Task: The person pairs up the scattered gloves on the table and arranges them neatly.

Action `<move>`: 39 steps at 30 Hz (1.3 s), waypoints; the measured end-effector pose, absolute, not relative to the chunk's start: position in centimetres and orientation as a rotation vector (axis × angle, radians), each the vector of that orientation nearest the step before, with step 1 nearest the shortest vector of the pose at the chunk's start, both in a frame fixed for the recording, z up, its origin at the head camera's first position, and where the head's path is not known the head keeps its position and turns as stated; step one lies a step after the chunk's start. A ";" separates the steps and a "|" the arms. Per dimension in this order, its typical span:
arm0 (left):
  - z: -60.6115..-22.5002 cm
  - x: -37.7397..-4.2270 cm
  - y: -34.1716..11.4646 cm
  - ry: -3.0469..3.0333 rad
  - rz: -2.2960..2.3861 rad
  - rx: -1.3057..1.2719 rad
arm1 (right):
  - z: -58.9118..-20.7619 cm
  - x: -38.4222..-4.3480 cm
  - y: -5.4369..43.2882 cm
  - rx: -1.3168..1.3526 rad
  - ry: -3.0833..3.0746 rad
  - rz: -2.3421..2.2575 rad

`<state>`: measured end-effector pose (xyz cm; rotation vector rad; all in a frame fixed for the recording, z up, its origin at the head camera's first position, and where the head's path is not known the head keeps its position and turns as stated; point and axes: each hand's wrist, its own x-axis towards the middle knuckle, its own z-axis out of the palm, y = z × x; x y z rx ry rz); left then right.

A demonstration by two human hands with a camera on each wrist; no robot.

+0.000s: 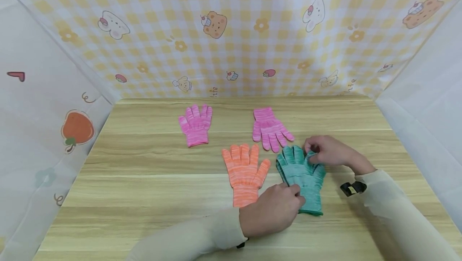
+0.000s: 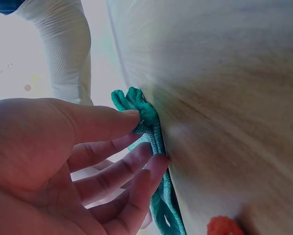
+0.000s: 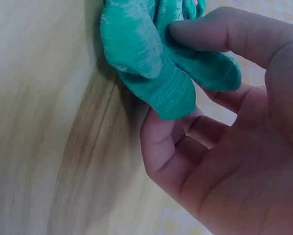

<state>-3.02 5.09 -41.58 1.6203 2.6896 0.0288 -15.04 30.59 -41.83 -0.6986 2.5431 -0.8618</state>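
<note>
Green knitted gloves (image 1: 303,179), seemingly two laid one on top of the other, lie on the right half of the table with their fingers pointing away. My right hand (image 1: 329,151) pinches the glove fingers on the far right; in the right wrist view the thumb presses on one green glove finger (image 3: 210,68), with my other fingers behind and below. At the left edge, by the cuff, my left hand (image 1: 272,211) pinches the green fabric (image 2: 158,142) between thumb and fingers. Part of the lower glove is hidden.
Just left of the green gloves lies an orange glove (image 1: 243,172), its cuff partly behind my left hand. Farther back are two pink gloves, one at left (image 1: 196,126) and one at right (image 1: 270,128). A checked cloth (image 1: 245,44) hangs behind the wooden table (image 1: 144,181).
</note>
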 end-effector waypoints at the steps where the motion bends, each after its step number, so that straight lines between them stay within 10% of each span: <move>1: -41.6 -3.0 5.1 2.692 0.026 1.623 | -41.8 -15.1 30.7 -0.694 2.557 -0.856; 39: -41.5 -3.3 5.4 2.619 0.061 1.615 | -42.1 -16.7 28.9 -0.799 2.694 -0.782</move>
